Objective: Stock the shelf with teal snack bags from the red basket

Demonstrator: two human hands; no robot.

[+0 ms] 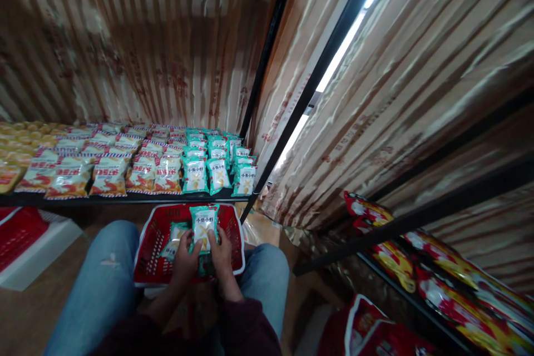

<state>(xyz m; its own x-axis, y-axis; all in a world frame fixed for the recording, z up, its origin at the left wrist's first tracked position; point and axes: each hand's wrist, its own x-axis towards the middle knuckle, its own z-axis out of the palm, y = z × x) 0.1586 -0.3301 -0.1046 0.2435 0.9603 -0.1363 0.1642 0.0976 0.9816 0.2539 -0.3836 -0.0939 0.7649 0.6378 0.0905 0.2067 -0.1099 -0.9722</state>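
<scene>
Both my hands are closed on a teal and white snack bag (204,222), held upright above a red basket (146,245) between my knees. My left hand (186,258) grips its lower left side, and my right hand (221,250) has the lower right. Another teal snack bag (172,245) lies inside the basket beside my left hand. More teal packaging shows under my hands, partly hidden. On the shelf just ahead, several matching teal bags (194,175) stand in rows at the right end.
Red and white snack bags (109,173) and yellow packs (10,169) fill the shelf's left part. A black post (292,128) rises at its right corner. Right of me are a lower shelf of red and yellow bags (450,295) and another red basket (354,317). A white-rimmed container (41,250) stands left.
</scene>
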